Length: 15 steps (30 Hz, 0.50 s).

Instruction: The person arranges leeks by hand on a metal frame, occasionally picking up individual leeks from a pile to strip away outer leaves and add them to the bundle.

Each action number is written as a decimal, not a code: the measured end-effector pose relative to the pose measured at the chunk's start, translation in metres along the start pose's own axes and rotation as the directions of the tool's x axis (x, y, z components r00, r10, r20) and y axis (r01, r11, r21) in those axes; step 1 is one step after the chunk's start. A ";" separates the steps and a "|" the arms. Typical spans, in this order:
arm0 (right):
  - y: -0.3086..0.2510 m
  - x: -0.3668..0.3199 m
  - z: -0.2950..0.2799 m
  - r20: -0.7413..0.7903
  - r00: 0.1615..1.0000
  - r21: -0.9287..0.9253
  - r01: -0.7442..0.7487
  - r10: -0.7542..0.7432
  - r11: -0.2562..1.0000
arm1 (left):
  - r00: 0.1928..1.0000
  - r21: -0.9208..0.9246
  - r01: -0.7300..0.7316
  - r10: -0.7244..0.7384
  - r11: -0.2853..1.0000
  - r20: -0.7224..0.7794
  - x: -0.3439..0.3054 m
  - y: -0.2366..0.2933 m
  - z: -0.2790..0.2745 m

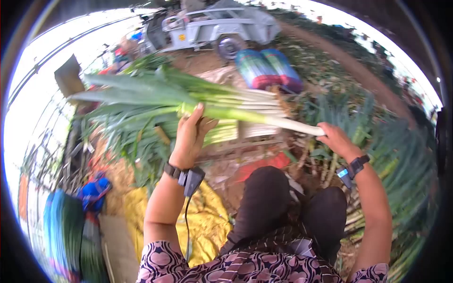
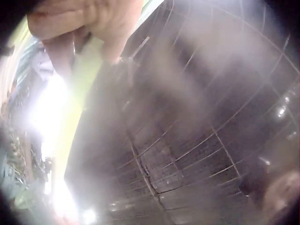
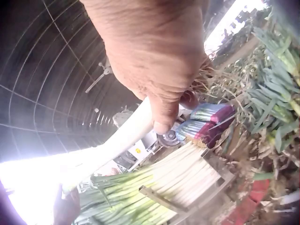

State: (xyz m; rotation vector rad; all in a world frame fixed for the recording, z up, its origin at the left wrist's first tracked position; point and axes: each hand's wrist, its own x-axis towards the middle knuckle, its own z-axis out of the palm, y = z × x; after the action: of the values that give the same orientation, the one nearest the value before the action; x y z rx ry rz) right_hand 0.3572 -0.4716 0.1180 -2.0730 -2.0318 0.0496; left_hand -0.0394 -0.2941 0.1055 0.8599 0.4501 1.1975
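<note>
A long leek (image 1: 269, 119) with a white shank and green leaves is held level between both hands. My left hand (image 1: 191, 137) grips its green part, and in the left wrist view the fingers of the left hand (image 2: 89, 18) wrap around the pale green stalk (image 2: 77, 103). At the white root end, my right hand (image 1: 337, 139) grips the leek; the right wrist view shows the thumb of that hand (image 3: 154, 51) pressed along the shank (image 3: 124, 129). Behind and below lies a stack of leeks (image 3: 159, 183), white ends to the right, in a wooden frame (image 3: 201, 201).
Loose leeks (image 1: 396, 174) are heaped at the right. Two wrapped bundles (image 1: 269, 70) lie beyond the stack, near a grey wheeled vehicle (image 1: 222, 28). A yellow sheet (image 1: 207, 226) covers ground at the left, with another wrapped bundle (image 1: 63, 236) farther left.
</note>
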 end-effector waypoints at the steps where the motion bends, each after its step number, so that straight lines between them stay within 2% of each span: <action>1: 0.001 0.012 0.010 -0.008 1.000 0.041 0.015 -0.015 0.999 | 0.999 0.042 0.032 -0.030 0.999 -0.044 0.003 0.011 -0.006; 6: -0.006 0.085 0.035 -0.081 0.990 0.221 0.131 -0.115 0.966 | 0.986 0.298 0.165 -0.153 0.940 -0.062 0.031 0.076 -0.019; 9: 0.007 0.144 0.043 -0.177 0.971 0.289 0.207 -0.161 0.935 | 0.982 0.348 0.168 -0.124 0.923 -0.145 0.071 0.089 -0.012; 10: 0.016 0.163 0.046 -0.250 0.942 0.280 0.291 -0.223 0.915 | 0.981 0.374 0.179 -0.138 0.910 -0.134 0.090 0.090 -0.017; 11: 0.024 0.184 0.048 -0.314 0.913 0.248 0.344 -0.261 0.906 | 0.977 0.325 0.213 -0.211 0.921 -0.044 0.122 0.089 -0.039; 13: 0.040 0.227 0.044 -0.345 0.906 0.167 0.315 -0.244 0.934 | 0.979 0.280 0.159 -0.116 0.947 -0.166 0.170 0.077 -0.036; 15: 0.061 0.271 0.047 -0.380 0.896 0.105 0.290 -0.231 0.951 | 0.976 0.244 0.142 -0.094 0.959 -0.197 0.223 0.061 -0.044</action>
State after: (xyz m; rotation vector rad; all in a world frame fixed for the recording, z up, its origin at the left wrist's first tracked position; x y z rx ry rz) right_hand 0.4172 -0.1972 0.0984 -1.5600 -1.9779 -0.1998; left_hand -0.0346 -0.0635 0.1548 0.9327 0.8113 1.1264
